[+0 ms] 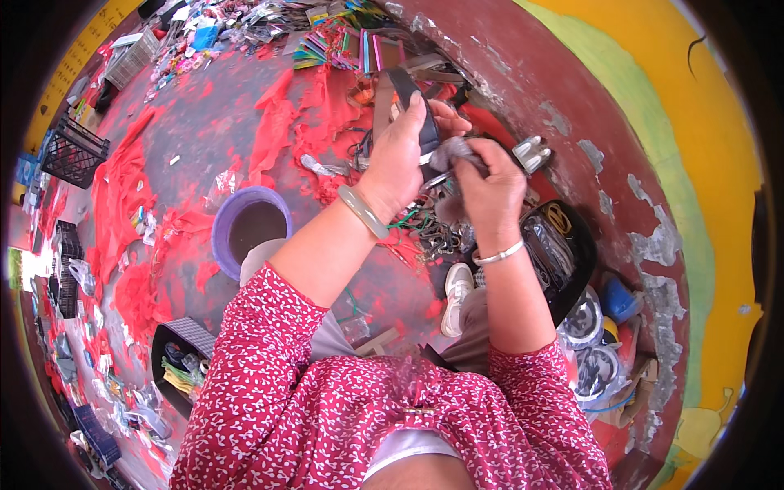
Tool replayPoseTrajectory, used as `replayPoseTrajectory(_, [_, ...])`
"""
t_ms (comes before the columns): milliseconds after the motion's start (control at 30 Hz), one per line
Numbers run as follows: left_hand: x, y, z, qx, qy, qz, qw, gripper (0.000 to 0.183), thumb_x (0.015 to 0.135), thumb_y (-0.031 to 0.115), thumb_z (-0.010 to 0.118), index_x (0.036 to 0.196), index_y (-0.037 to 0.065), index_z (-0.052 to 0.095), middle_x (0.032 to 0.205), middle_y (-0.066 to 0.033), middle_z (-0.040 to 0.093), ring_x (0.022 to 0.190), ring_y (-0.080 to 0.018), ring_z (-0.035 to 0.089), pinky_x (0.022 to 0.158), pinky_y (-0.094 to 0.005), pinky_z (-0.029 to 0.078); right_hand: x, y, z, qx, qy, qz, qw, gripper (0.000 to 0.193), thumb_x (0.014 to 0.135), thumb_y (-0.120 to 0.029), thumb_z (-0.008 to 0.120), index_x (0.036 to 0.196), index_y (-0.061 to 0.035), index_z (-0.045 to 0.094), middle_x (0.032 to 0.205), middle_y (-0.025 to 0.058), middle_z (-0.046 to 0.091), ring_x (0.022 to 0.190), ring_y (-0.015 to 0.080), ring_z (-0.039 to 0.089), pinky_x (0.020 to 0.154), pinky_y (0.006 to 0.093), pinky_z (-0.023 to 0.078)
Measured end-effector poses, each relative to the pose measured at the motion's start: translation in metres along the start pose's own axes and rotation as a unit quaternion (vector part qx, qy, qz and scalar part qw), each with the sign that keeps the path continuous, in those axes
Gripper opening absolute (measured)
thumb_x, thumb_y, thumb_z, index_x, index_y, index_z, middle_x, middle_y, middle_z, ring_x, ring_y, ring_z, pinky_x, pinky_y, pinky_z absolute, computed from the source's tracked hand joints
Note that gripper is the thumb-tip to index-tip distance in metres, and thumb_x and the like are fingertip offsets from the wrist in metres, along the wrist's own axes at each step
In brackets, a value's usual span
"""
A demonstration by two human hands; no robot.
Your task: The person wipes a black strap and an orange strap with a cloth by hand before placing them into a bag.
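Observation:
My left hand, a pale bangle on its wrist, is closed around a dark, strap-like piece with a shiny metallic part; its exact kind is unclear. To its right, my right hand pinches a small grey, fuzzy wad that looks like a rag. The wad lies against or close beside the strap-like piece; contact is hard to make out. Below both hands is a pile of metal bits and cords, partly covered by the hands. A silver bangle circles my right wrist.
A purple bucket of dark liquid stands left of my left forearm. By my right forearm is a black tub of packaged items. Black crates line the left side. A peeling wall rises at right. Red cloth scraps cover the floor.

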State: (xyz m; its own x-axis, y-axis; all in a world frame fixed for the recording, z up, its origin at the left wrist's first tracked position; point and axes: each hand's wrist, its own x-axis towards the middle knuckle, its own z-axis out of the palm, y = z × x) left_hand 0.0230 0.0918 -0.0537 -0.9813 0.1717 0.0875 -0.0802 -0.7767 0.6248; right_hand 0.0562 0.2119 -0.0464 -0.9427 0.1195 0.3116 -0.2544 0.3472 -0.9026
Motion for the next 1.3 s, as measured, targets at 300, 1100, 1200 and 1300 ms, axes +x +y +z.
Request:
replayPoseTrajectory(300, [0.007, 0.003, -0.015, -0.016, 0.069, 0.022, 0.997, 0.036, 0.095, 0.036, 0.035, 0.095, 0.003, 0.051, 0.091, -0.0158, 0.061, 0.086, -0.0248, 0.059, 0.082, -0.0359, 0.047, -0.004, 0.000, 0.008, -0.132, -0.077, -0.332, 0.931, 0.016, 0.066, 0.002, 0.061, 0.082, -0.0028, 0.063, 0.084, 0.0096, 0.062, 0.079, 0.0274, 0.059, 0.070, 0.0339, 0.048])
replayPoseTrajectory(1100, [0.004, 0.005, -0.008, -0.068, -0.002, -0.107, 0.992, 0.044, 0.095, 0.037, 0.028, 0.106, -0.001, 0.048, 0.110, -0.0265, 0.054, 0.108, -0.0353, 0.051, 0.095, -0.0421, 0.039, -0.012, 0.006, 0.012, -0.106, -0.066, -0.277, 0.953, 0.019, 0.067, 0.001, 0.059, 0.085, -0.0046, 0.061, 0.080, 0.0109, 0.060, 0.075, 0.0298, 0.058, 0.067, 0.0363, 0.048])
replayPoseTrajectory(1200, [0.003, 0.003, -0.006, -0.058, -0.004, -0.124, 0.991, 0.049, 0.096, 0.037, 0.024, 0.113, -0.003, 0.045, 0.116, -0.0267, 0.050, 0.112, -0.0344, 0.048, 0.097, -0.0419, 0.038, -0.013, 0.012, 0.019, -0.177, -0.005, -0.313, 0.933, 0.021, 0.068, 0.000, 0.060, 0.089, -0.0045, 0.059, 0.079, 0.0117, 0.058, 0.074, 0.0298, 0.057, 0.065, 0.0370, 0.048])
replayPoseTrajectory(1300, [0.003, 0.002, -0.008, -0.043, -0.011, -0.126, 0.991, 0.050, 0.096, 0.037, 0.023, 0.116, -0.004, 0.043, 0.118, -0.0264, 0.049, 0.112, -0.0339, 0.048, 0.098, -0.0420, 0.037, -0.017, 0.004, 0.021, -0.203, 0.017, -0.280, 0.938, 0.017, 0.067, 0.002, 0.061, 0.083, -0.0033, 0.060, 0.078, 0.0125, 0.059, 0.073, 0.0294, 0.059, 0.064, 0.0355, 0.048])
